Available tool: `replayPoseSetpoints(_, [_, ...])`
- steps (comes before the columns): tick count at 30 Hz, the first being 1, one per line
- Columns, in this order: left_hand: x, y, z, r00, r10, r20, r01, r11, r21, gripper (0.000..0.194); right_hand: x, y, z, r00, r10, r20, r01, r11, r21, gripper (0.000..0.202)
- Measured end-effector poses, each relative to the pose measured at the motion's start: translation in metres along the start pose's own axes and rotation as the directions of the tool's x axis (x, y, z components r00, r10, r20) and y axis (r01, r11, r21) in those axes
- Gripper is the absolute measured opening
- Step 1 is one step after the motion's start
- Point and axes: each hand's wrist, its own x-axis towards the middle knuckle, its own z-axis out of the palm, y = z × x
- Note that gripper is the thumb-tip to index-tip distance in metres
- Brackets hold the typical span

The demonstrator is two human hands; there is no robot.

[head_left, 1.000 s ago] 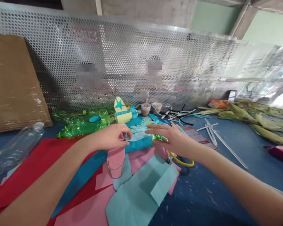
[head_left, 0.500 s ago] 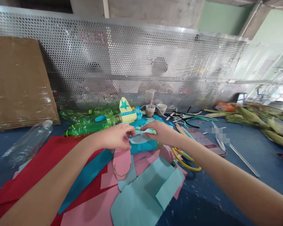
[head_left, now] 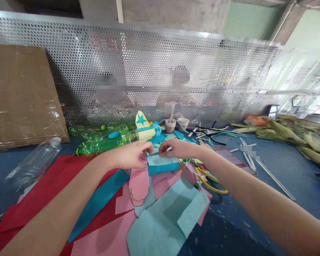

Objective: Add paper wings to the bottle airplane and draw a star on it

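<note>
My left hand (head_left: 134, 153) has its fingers curled around the left end of a light blue paper piece (head_left: 162, 160). At the paper's far edge, the fingers of my right hand (head_left: 174, 148) are pinched together. The paper lies over the top of a bottle wrapped in darker blue paper (head_left: 164, 168), whose green cap (head_left: 186, 160) shows at the right. A pink paper fin (head_left: 139, 185) with a dark curved line reaches toward me from the bottle's left end. My fingers hide part of the paper's far edge.
Green plastic bottles (head_left: 106, 143) and a yellow-and-blue decorated bottle (head_left: 146, 132) lie behind. Two small cups (head_left: 170, 126) stand by the perforated metal panel (head_left: 149, 60). A clear bottle (head_left: 33, 165), cardboard (head_left: 24, 99), red paper (head_left: 45, 192), a phone (head_left: 236, 160) and corn husks (head_left: 280, 135) lie around.
The light blue paper was raised and tilted between my hands; now it lies against the blue-wrapped bottle. My right fingers have drawn closer together, and the bottle's green cap has come into sight.
</note>
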Motion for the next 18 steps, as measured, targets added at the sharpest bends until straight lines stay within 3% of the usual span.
replayPoseSetpoints(18, [-0.0001,0.0006,-0.0007,1.0,0.004,-0.017,-0.005,1.0,-0.028,0.029,0.0058,-0.0019,-0.0023,0.994,0.104,0.017,-0.104,0.994,0.015,0.021])
